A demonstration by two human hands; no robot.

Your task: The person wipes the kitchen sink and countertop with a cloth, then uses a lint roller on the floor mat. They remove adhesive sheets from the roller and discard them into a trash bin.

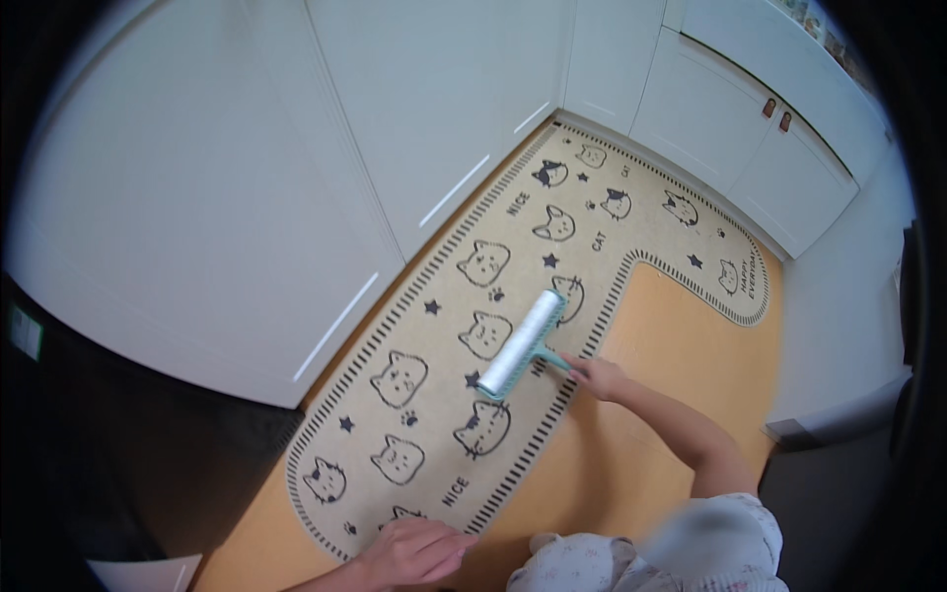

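My right hand (598, 377) grips the pale green handle of a wide lint roller (521, 344). Its white adhesive roll lies over an L-shaped beige floor mat (436, 318), whose print shows cat faces, stars, paw marks and words. The roller covers part of one cat face near the mat's inner border. My left hand (416, 551) is low in the picture, over the mat's near end, its fingers curled together. I see nothing in it, though its palm side is hidden.
White cabinet fronts (444, 111) line the mat's left side. Across the far end stand cabinet doors (740, 133) with small brown pulls. Wood-look floor (666, 348) shows inside the mat's bend. A dark glossy appliance front (148, 429) is at left, and a grey surface (828, 488) at lower right.
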